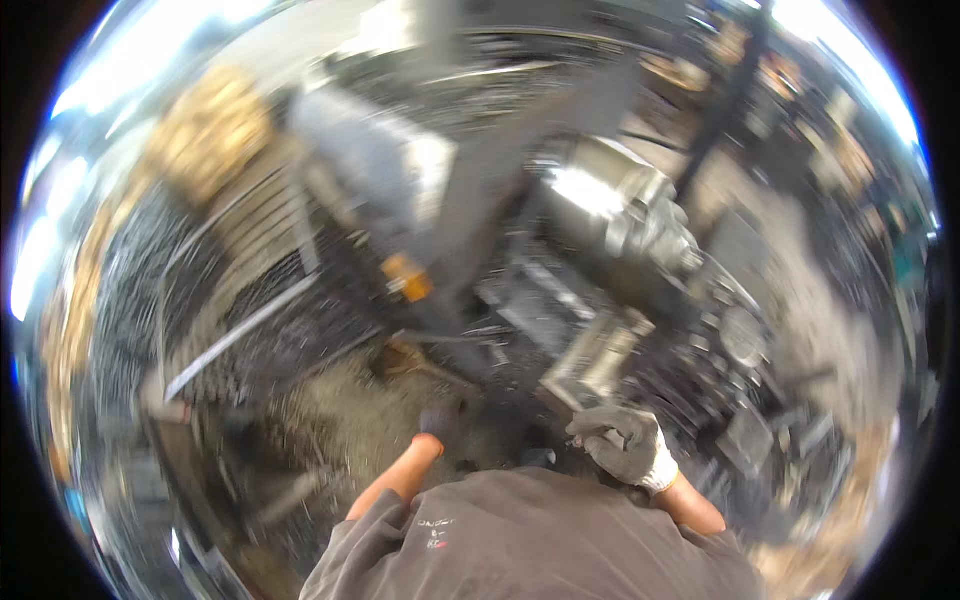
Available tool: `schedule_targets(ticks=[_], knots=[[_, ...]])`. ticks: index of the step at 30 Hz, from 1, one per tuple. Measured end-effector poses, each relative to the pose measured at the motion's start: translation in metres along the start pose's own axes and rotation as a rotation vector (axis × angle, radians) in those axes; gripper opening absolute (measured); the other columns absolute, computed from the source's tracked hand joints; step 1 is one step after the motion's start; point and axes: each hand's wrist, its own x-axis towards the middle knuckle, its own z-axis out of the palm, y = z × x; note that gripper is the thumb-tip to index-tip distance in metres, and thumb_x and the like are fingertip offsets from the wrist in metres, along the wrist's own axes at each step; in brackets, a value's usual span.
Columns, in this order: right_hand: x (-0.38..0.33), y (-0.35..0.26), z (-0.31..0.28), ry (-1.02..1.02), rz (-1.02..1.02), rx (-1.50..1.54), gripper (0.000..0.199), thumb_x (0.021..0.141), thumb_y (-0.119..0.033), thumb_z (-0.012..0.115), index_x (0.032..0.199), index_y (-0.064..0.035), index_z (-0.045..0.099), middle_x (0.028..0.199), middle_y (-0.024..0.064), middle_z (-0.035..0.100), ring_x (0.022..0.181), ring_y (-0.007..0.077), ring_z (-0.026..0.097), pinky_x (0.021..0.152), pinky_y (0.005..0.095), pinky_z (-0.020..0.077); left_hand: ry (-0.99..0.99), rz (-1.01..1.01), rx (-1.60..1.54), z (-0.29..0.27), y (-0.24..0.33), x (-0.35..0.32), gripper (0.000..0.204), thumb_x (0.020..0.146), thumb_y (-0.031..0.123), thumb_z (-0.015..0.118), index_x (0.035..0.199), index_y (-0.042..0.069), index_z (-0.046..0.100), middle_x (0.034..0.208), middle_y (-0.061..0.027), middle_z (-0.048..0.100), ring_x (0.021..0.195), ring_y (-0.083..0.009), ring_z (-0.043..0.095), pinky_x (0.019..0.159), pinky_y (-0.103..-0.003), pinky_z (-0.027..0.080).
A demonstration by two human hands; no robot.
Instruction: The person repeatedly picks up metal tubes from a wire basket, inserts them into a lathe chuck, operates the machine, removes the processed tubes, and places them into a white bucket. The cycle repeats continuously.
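Observation:
Motion blur smears much of the head view. My left hand [442,424], in a dark glove with an orange cuff, hangs low in front of my body over the dirty floor. Its fingers are too blurred to read, and I cannot tell whether anything is in them. To the right, my right hand [622,444] wears a white glove with a grey coating. Its fingers are curled in; whatever they may hold is hidden. Just beyond it is a pale, box-shaped metal piece [598,362], and I cannot tell whether the glove touches it.
A large shiny metal cylinder [590,195] with fittings stands ahead on the right, with several dark metal parts [745,435] below it. On the left are a metal-framed rack [240,330] and a yellowish heap [210,132]. An orange piece [406,278] sits near the middle.

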Motion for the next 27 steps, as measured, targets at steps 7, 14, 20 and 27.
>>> schedule_targets(ticks=[7,14,20,27], knots=[[0.122,0.091,0.196,-0.629,-0.141,-0.307,0.034,0.093,-0.011,0.069,0.125,0.0008,0.070,0.106,0.0160,0.081,0.097,0.0246,0.080,0.089,0.0354,0.0626,0.300,-1.424,-0.448,0.104,-0.338,-0.409,0.061,0.092,0.050,0.065,0.134,0.005,0.071,0.139,-0.0245,0.068,0.129,-0.0428,0.065,0.107,-0.049,0.052],[0.202,0.207,0.354,-1.099,-0.093,-0.763,0.031,0.089,-0.028,0.069,0.109,-0.0071,0.078,0.106,0.0160,0.080,0.096,0.0314,0.078,0.089,0.0419,0.0610,0.766,-1.847,-0.459,0.251,-0.342,-0.657,0.059,0.093,0.047,0.065,0.126,-0.002,0.073,0.128,-0.0249,0.073,0.123,-0.0436,0.068,0.100,-0.050,0.053],[0.288,0.314,0.437,-1.753,-1.098,-1.408,0.029,0.093,-0.026,0.065,0.113,-0.0104,0.080,0.107,0.0114,0.080,0.091,0.0286,0.076,0.085,0.0428,0.0589,0.731,-1.811,-0.841,0.353,-0.218,-0.600,0.049,0.093,0.038,0.065,0.132,0.009,0.072,0.122,-0.0257,0.075,0.111,-0.0419,0.074,0.090,-0.050,0.057],[0.386,0.320,0.600,-1.769,-1.380,-1.891,0.023,0.089,-0.037,0.069,0.106,-0.0281,0.081,0.110,0.0041,0.080,0.106,0.0293,0.076,0.087,0.0437,0.0601,0.974,-2.727,-0.622,0.304,-0.133,-0.673,0.041,0.108,0.031,0.050,0.138,0.007,0.064,0.150,-0.0259,0.059,0.129,-0.0392,0.065,0.102,-0.046,0.056]])
